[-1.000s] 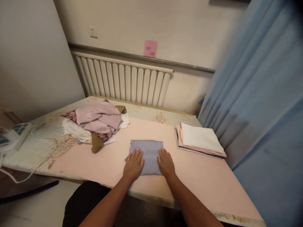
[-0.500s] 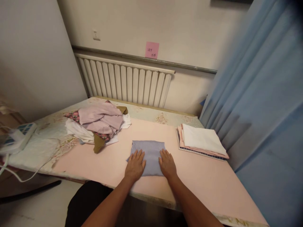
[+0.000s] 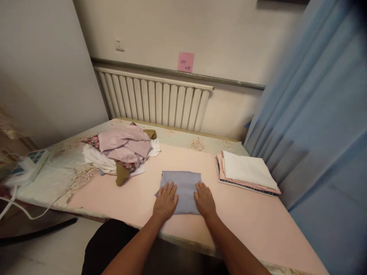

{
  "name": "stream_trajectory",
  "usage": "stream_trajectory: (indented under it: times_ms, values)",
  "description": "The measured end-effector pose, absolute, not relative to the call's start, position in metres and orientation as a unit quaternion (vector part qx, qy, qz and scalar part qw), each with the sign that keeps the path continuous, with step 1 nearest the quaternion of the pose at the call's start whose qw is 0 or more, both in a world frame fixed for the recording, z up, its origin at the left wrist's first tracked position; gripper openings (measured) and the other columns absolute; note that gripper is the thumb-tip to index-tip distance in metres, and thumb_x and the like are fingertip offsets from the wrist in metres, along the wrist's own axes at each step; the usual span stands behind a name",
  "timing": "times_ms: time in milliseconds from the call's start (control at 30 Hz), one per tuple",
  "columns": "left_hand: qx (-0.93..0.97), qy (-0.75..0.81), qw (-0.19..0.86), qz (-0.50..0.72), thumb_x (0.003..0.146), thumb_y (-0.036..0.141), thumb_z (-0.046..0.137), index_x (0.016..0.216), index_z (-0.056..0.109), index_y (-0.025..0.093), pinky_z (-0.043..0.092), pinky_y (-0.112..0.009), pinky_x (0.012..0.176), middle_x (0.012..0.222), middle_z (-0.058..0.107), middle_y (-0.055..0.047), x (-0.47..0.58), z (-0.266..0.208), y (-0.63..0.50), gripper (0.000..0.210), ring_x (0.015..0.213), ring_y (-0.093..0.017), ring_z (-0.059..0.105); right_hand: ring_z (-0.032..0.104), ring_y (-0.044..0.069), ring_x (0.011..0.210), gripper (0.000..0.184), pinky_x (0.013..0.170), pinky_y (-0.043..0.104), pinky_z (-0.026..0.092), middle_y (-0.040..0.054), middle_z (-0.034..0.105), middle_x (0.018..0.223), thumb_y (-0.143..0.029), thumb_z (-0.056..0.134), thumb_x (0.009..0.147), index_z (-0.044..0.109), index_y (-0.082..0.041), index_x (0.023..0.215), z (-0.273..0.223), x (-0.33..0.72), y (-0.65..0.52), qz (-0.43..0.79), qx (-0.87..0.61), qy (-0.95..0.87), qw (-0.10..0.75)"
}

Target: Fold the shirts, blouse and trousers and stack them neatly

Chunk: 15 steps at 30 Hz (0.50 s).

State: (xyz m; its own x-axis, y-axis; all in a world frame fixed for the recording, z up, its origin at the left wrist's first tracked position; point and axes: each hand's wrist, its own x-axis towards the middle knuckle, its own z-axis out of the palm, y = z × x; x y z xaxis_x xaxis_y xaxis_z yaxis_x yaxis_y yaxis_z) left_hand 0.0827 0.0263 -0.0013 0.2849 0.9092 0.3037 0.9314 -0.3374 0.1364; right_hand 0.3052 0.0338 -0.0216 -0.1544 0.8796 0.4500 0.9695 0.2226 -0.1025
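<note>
A folded blue ribbed garment [image 3: 185,191] lies flat near the front of the table, on a pink cloth [image 3: 243,225]. My left hand [image 3: 166,200] rests flat over its left edge, fingers stretched out and pointing away from me. On the opposite edge lies my right hand [image 3: 204,198], also flat with its fingers extended. Both palms press down on the fabric without gripping it. The parts of the garment under my hands are hidden.
A loose heap of clothes [image 3: 124,143] sits at the back left, lilac on top. Folded clothes [image 3: 248,170] are stacked at the right, a white one uppermost. A white power strip [image 3: 28,168] with a cable is at far left. A blue curtain [image 3: 321,126] hangs along the right side.
The whole view has shifted slightly, so everything appears a little farther right. Both hands stay flat on the blue garment, which keeps its shape and place.
</note>
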Motion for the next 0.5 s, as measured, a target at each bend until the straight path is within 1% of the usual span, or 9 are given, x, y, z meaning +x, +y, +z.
stream_trajectory:
  times_ms: [267, 500]
  values:
    - [-0.800, -0.577, 0.029, -0.162, 0.096, 0.038, 0.033, 0.141, 0.043, 0.020, 0.028, -0.047, 0.112, 0.148, 0.043, -0.006, 0.0821, 0.0004, 0.0260, 0.050, 0.140, -0.027, 0.032, 0.039, 0.026, 0.135, 0.042, 0.110, 0.045, 0.028, 0.0105, 0.047, 0.143, -0.026, 0.038, 0.096, 0.052, -0.014, 0.134, -0.0210, 0.3046, 0.0338, -0.107, -0.613, -0.754, 0.207]
    - [-0.801, -0.575, 0.026, -0.164, 0.095, 0.038, 0.033, 0.141, 0.043, 0.021, 0.029, -0.048, 0.111, 0.148, 0.044, -0.007, 0.0821, 0.0040, 0.0240, 0.050, 0.140, -0.026, 0.032, 0.039, 0.026, 0.135, 0.044, 0.111, 0.046, 0.027, 0.0104, 0.047, 0.144, -0.028, 0.036, 0.097, 0.051, -0.014, 0.135, -0.0212, 0.3042, 0.0343, -0.100, -0.619, -0.752, 0.205]
